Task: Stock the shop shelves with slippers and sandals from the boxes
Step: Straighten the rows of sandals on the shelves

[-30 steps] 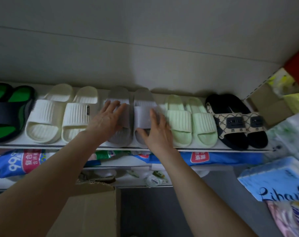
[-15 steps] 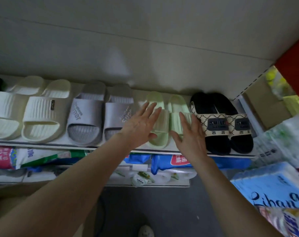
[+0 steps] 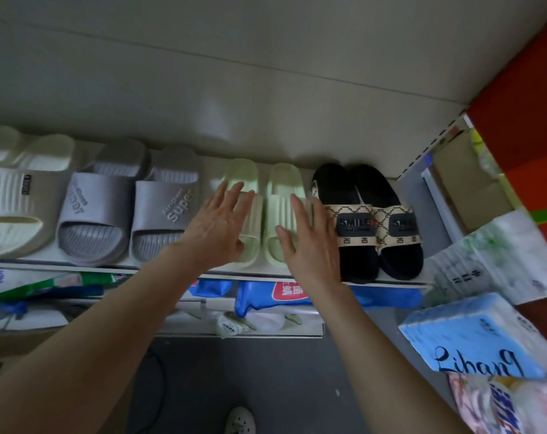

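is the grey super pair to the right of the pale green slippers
No, the grey pair lies to the left of the pale green slippers, and the black sandals are the ones on their right.

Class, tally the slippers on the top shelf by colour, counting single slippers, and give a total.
Cream slippers: 2, one mostly out of frame
Grey slippers: 2
Pale green slippers: 2
Black slippers: 2
Total: 8

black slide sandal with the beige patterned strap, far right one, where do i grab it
Pinch the beige patterned strap of the far-right black slide sandal from the shelf front: its toe faces you, the strap arches over the footbed, its twin crowds the left side.
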Action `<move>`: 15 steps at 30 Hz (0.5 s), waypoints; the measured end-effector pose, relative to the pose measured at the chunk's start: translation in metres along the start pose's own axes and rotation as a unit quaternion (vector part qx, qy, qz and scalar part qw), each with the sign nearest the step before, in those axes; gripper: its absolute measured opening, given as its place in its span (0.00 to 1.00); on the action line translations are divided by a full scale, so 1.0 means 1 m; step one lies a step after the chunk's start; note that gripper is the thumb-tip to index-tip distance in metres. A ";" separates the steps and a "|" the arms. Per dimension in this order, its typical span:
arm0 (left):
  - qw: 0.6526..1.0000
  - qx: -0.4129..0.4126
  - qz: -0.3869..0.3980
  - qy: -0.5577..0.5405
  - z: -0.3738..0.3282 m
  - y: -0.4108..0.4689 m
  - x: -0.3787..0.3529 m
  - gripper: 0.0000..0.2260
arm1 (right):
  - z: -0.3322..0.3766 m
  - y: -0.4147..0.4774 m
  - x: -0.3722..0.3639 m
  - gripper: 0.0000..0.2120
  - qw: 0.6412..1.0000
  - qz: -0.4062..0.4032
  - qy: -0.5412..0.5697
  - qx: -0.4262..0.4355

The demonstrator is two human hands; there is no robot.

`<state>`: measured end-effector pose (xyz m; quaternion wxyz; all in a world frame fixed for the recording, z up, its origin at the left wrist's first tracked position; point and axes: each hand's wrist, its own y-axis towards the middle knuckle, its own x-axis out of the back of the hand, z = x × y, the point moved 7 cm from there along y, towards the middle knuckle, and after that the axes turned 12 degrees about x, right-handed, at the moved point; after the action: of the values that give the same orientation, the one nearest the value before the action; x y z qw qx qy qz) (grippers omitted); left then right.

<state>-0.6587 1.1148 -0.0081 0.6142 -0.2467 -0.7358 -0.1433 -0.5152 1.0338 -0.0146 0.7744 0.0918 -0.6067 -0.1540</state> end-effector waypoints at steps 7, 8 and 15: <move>0.990 -0.107 -0.033 -0.081 -0.127 0.013 -0.007 0.41 | -0.140 -0.036 0.064 0.29 0.984 -0.054 -0.073 -0.151; 0.992 -0.105 -0.010 -0.071 -0.142 0.021 -0.016 0.43 | -0.158 -0.038 0.063 0.31 0.981 -0.038 -0.072 -0.176; 0.995 -0.086 0.030 -0.040 -0.179 0.045 -0.047 0.49 | -0.197 -0.034 0.048 0.27 0.983 -0.003 0.020 -0.181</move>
<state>-0.4798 1.0522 -0.0214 0.5649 -0.3260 -0.7371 -0.1771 -0.3187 0.9764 -0.0302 0.7899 -0.0446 -0.5528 -0.2616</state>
